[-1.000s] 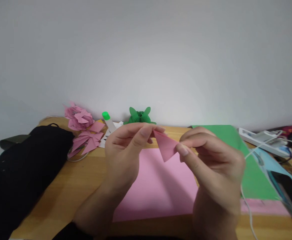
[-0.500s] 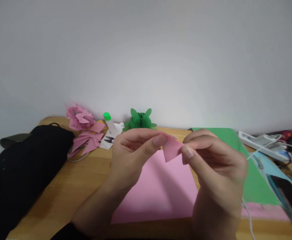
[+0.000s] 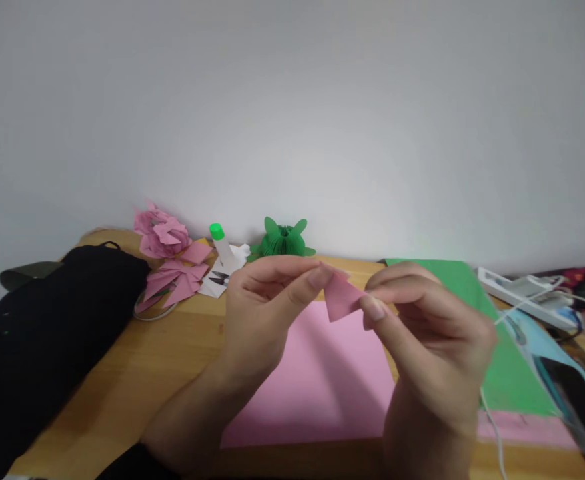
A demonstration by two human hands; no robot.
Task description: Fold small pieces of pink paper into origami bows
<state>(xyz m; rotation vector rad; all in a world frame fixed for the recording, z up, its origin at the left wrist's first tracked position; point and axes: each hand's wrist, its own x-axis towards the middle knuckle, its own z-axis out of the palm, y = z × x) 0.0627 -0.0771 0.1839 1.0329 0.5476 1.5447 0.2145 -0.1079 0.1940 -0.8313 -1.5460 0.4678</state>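
Note:
A small folded pink paper piece [image 3: 343, 297] is held above the wooden table [image 3: 137, 373] between both hands. My left hand [image 3: 267, 313] pinches its left edge with thumb and forefinger. My right hand [image 3: 422, 333] pinches its right edge, fingers curled. Beneath them lies a flat pink paper sheet [image 3: 317, 380]. Part of the folded piece is hidden behind my fingers.
A black bag [image 3: 47, 327] fills the left side. Pink paper flowers [image 3: 165, 237], pink folded bows [image 3: 177, 277], a glue stick with green cap [image 3: 221, 245] and a green paper ornament [image 3: 282, 241] stand at the back. A green sheet [image 3: 502, 360], white power strip [image 3: 522, 290] and cables lie right.
My hands have come closer together on the pink piece, which shows less of its surface now. The view has shifted slightly.

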